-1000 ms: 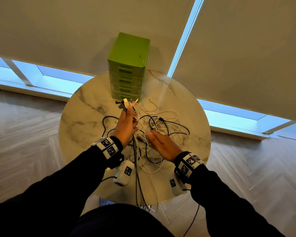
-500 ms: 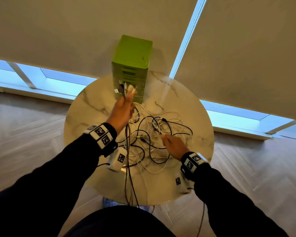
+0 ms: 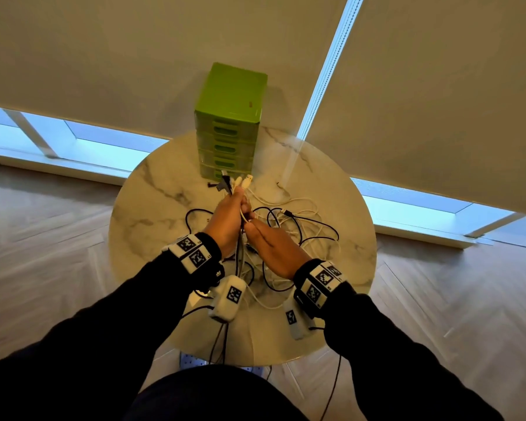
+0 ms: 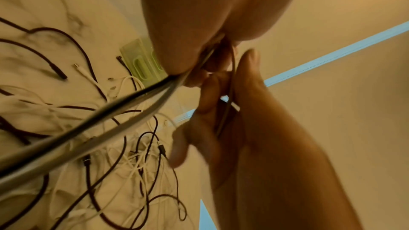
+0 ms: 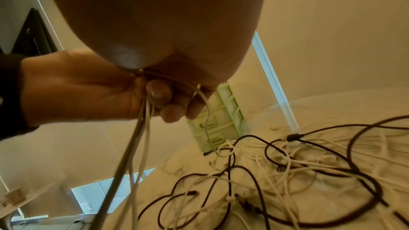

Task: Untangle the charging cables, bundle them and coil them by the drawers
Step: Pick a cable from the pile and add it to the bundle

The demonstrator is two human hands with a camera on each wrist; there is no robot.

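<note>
Head: round marble table (image 3: 152, 189) on wood floor (image 3: 43, 238), blinds (image 3: 104, 56) behind; green drawers (image 3: 230, 123) at far edge; cables (image 3: 304, 226) tangled mid-table, bare marble left; left hand (image 3: 230, 217) clenched round plug ends (image 3: 237, 182) near drawers; right hand (image 3: 274, 247) touches it. Left wrist: right fingers (image 4: 208, 97) pinch a white cable (image 4: 225, 111). Right wrist: left fingers (image 5: 159, 92) grip strands (image 5: 141, 128); loops spread to table's right edge.
</note>
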